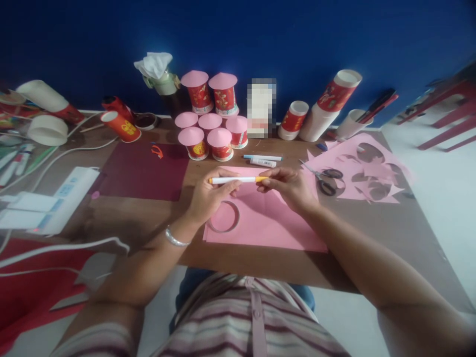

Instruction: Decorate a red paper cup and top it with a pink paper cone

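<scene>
A white marker with a yellow cap (243, 180) lies level between my two hands, above a pink paper sheet (275, 225). Its white barrel is pinched in my left hand (213, 193), while my right hand (288, 186) grips the yellow cap end. The cap appears to be on the barrel. Below my left hand, a thin round ring (238, 218) rests on the pink sheet. Just beyond my hands lie a blue-capped marker (256, 156) and a short white tube (263, 162).
Several red paper cups with pink cone tops (219, 144) stand at the back. Scissors (325, 181) lie on cut pink scraps (366, 168) at right. A white power strip (70, 198) with cables and a maroon sheet (145, 171) occupy the left. Stacked cups (329, 109) lean near the wall.
</scene>
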A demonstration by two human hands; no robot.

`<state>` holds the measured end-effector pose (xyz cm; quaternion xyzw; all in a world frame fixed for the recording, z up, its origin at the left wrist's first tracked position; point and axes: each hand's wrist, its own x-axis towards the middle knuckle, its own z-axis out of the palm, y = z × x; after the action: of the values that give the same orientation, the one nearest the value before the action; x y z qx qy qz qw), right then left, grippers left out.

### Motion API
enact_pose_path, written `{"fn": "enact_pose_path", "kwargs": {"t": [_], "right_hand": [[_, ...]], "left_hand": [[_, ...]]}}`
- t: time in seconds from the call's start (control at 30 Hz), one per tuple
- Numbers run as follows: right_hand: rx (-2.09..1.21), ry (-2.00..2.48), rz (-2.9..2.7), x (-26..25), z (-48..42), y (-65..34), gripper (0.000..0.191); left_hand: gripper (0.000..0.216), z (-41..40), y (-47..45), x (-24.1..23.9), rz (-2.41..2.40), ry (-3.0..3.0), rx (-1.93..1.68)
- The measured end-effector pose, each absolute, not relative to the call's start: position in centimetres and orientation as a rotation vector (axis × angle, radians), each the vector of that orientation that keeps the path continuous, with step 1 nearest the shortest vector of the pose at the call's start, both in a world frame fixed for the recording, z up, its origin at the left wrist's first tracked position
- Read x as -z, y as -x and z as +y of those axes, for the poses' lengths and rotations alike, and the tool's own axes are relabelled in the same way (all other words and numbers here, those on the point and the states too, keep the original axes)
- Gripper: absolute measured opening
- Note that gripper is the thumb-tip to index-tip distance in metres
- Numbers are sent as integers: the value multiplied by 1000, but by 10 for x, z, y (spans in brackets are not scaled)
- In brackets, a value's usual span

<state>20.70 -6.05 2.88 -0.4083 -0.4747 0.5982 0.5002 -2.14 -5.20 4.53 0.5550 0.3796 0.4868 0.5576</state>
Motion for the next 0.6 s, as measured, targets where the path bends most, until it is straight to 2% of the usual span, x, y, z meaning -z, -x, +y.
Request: {"fn": "enact_pose_path", "kwargs": {"t": [0.13,0.43,0.5,0.6], "right_hand": [[-1346,1059,-1182,-37,-68,-199,28],[-1368,1089,-1318,-35,-71,-197,28],[-1121,1153,-1567,-32,-72,-195,22],[-524,1165,-1945,-31,-77,-188,13]], "left_hand": [[29,-53,21,-45,871,-1281,-1142],[23,-51,31,-43,863,-1446,-1070],[20,-52,30,-40,907,-1579,-1056],[15,-57,25,-35,967,-1781,-1041]]}}
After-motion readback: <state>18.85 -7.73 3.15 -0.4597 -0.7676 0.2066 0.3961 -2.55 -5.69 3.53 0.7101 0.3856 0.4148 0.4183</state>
